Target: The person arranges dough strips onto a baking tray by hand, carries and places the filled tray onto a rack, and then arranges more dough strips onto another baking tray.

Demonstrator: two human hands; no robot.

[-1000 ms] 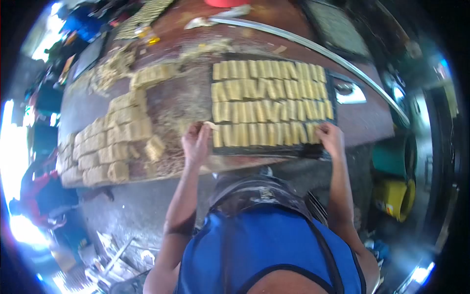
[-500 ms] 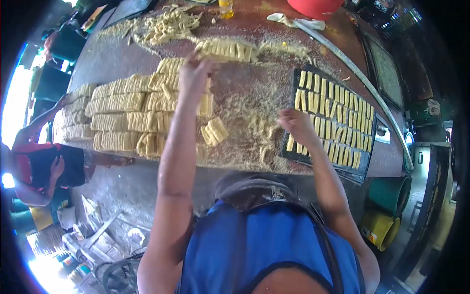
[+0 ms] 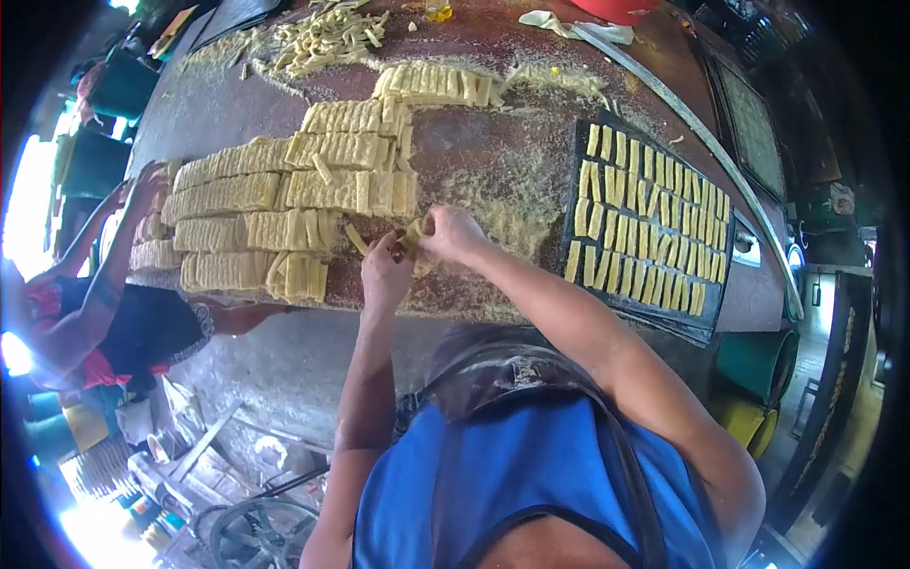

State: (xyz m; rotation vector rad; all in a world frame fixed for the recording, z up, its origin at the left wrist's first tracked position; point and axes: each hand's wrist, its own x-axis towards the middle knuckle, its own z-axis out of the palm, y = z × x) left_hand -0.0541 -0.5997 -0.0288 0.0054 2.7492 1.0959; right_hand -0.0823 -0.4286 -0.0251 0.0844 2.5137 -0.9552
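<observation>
My left hand (image 3: 386, 273) and my right hand (image 3: 453, 235) are close together near the table's front edge. Their fingers are closed around a few pale dough strips (image 3: 413, 233), which they partly cover. Just left of my left fingers, a single loose strip (image 3: 356, 239) leans at a slant. Stacked rows of dough strips (image 3: 327, 192) lie beyond and to the left of my hands. To the right, a dark baking tray (image 3: 569, 237) carries several lines of spaced dough strips (image 3: 627, 230).
A floury brown table (image 3: 474, 142) holds a pile of dough scraps (image 3: 327, 38) at the back. Beyond the tray runs a long metal strip (image 3: 692, 137); a red container (image 3: 616, 9) stands at the back. Another person (image 3: 114, 313) reaches toward the rows at left.
My left hand has come back from the far rows toward the front edge. My right hand has moved left from the tray to meet it. The small loose bunch of strips is now between my fingers.
</observation>
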